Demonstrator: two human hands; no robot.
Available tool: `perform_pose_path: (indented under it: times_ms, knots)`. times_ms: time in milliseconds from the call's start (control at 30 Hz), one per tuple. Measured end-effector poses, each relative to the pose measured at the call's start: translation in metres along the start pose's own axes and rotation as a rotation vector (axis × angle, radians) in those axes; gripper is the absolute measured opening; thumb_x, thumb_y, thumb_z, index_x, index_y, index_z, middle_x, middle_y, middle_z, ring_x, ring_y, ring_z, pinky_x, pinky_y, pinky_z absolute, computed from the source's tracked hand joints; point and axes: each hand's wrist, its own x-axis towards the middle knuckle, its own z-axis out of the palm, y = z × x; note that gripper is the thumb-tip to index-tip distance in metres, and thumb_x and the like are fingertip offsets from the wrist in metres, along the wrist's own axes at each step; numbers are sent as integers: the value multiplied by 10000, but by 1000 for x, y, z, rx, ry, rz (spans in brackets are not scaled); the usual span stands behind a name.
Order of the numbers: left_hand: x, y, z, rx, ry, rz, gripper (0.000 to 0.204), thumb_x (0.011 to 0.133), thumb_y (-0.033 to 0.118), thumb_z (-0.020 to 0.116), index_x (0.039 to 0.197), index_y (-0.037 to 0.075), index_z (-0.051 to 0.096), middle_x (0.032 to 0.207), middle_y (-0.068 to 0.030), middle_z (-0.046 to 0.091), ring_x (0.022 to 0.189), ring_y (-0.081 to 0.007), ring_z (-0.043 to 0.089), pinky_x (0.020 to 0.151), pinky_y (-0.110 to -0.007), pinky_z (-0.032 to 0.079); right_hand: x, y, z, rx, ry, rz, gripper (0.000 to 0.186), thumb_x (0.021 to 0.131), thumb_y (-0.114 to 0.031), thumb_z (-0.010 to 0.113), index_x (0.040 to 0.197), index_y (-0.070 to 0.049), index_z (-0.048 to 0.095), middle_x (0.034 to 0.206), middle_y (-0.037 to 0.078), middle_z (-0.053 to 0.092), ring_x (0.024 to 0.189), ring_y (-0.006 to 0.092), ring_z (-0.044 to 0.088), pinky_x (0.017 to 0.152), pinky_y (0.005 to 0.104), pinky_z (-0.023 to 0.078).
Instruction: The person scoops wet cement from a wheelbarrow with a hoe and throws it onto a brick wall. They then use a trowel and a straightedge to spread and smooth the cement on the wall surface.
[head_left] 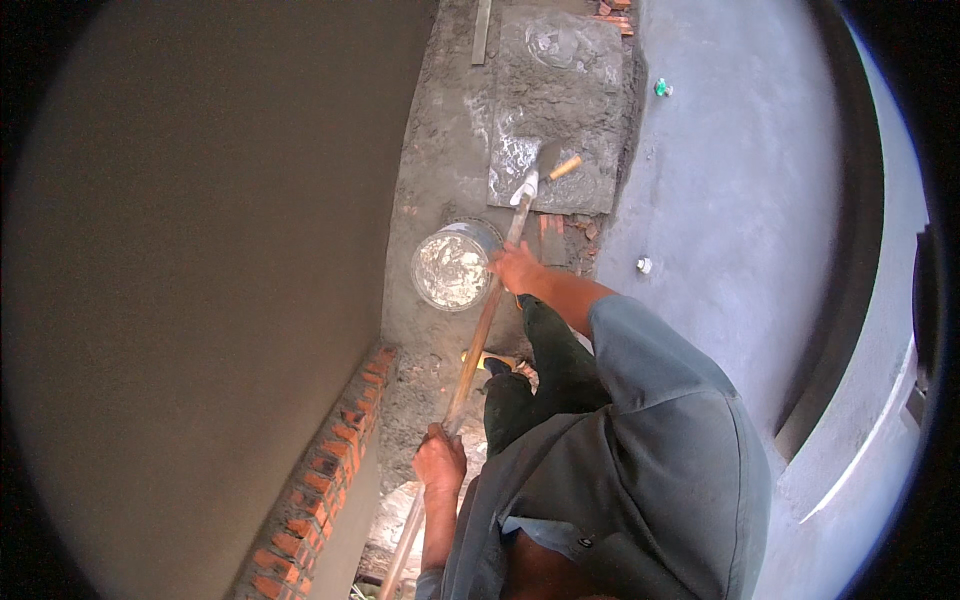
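Note:
Both my hands grip a long wooden-handled shovel point(478, 345) that slants from the lower edge up to a mortar-smeared board point(600, 185). My left hand point(440, 460) is closed around the lower part of the handle. Farther up, my right hand point(515, 268) is wrapped round the handle beside a round bucket point(453, 272) whose top looks caked with whitish material. At the far end a pale metal socket rests over the board, and the blade's outline blends into the grey mortar. Right beside it lies a trowel's wooden handle point(565, 167), its blade hard to make out.
A smooth grey-brown wall point(230, 220) rises on the left, ending in an exposed brick edge point(320, 475). To the right stands a grey plastered wall point(740, 180) with a green fitting point(663, 88) and a white fitting point(644, 265). A metal strip point(481, 32) lies at the far end.

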Motion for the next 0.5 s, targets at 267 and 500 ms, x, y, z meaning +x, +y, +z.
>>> perform_pose_path:
  times_ms: [267, 500]
  knots:
    - [-32, -25, 3, 33, -86, 4, 347, 768, 274, 721, 932, 30, 537, 810, -214, 666, 767, -388, 666, 679, -483, 525, -58, -31, 16, 57, -265, 40, 458, 743, -248, 691, 1194, -239, 616, 1196, 23, 531, 1205, 284, 416, 882, 585, 356]
    - [-54, -88, 55, -114, -182, 10, 395, 775, 336, 719, 934, 20, 542, 832, -243, 657, 798, -420, 652, 689, -499, 508, -71, -60, 42, -29, -268, -11, 390, 770, -265, 637, 1158, -221, 633, 1085, 44, 536, 1118, 286, 447, 827, 632, 363]
